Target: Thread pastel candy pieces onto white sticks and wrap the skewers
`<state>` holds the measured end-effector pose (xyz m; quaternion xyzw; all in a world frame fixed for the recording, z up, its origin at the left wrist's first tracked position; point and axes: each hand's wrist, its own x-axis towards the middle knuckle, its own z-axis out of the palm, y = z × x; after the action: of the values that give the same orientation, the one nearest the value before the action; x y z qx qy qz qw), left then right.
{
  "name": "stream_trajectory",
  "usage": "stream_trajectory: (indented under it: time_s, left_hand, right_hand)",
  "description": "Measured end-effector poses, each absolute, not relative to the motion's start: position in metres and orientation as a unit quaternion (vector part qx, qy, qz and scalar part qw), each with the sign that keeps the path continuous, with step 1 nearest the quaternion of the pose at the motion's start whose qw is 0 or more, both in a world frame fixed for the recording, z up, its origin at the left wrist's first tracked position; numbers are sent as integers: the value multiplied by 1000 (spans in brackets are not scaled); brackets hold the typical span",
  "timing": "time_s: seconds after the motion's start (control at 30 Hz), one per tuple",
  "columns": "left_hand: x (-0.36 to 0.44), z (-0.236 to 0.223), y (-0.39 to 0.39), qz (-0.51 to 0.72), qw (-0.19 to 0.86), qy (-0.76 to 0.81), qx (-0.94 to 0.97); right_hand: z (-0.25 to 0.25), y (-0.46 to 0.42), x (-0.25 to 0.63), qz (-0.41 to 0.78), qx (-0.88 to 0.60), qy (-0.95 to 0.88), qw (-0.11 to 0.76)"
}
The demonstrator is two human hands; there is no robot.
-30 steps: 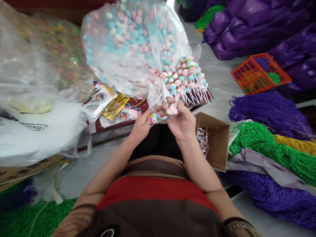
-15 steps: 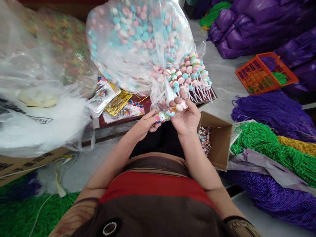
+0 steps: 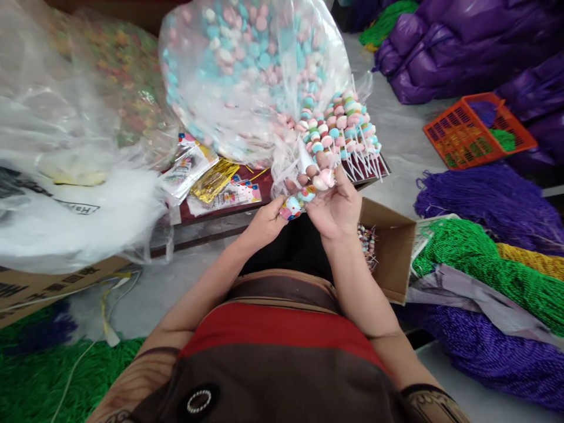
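Between my hands, above my lap, is a candy skewer (image 3: 324, 179) in a clear plastic bag with a colourful print. My left hand (image 3: 267, 223) pinches the printed end of the bag (image 3: 291, 207) between thumb and fingers. Palm up, my right hand (image 3: 338, 205) cradles the other end, its fingers curled round the pink and white pieces. Just beyond my fingers, several unwrapped candy skewers (image 3: 348, 126) with white sticks lie stacked on the dark red table (image 3: 187, 214). Flat printed bags (image 3: 224, 198) and gold twist ties (image 3: 215, 181) lie left of my hands.
A big clear bag of pastel candies (image 3: 251, 64) covers the table's back. Another bag of orange and green candies (image 3: 132, 88) stands at left. A cardboard box (image 3: 394, 252) holding wrapped skewers is by my right forearm. Green strands (image 3: 467, 247) and an orange basket (image 3: 458, 132) are farther right.
My left hand has shifted slightly right, closer to my right hand, and the printed end of the bag has turned a little. The whole view has also shifted slightly.
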<state>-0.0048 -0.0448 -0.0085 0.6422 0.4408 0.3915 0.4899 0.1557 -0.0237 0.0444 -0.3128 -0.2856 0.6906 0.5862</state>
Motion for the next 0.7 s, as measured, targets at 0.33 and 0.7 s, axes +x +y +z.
stream_trajectory:
  time_s: [0.33,0.7]
  left_hand:
    - [-11,-20,-43,379,458,439,673]
    - [-12,-15,-43,374,490,417,668]
  right_hand:
    - [49,-29,143,717,-293,-269,572]
    - [45,-33,144,722,-278,-271,573]
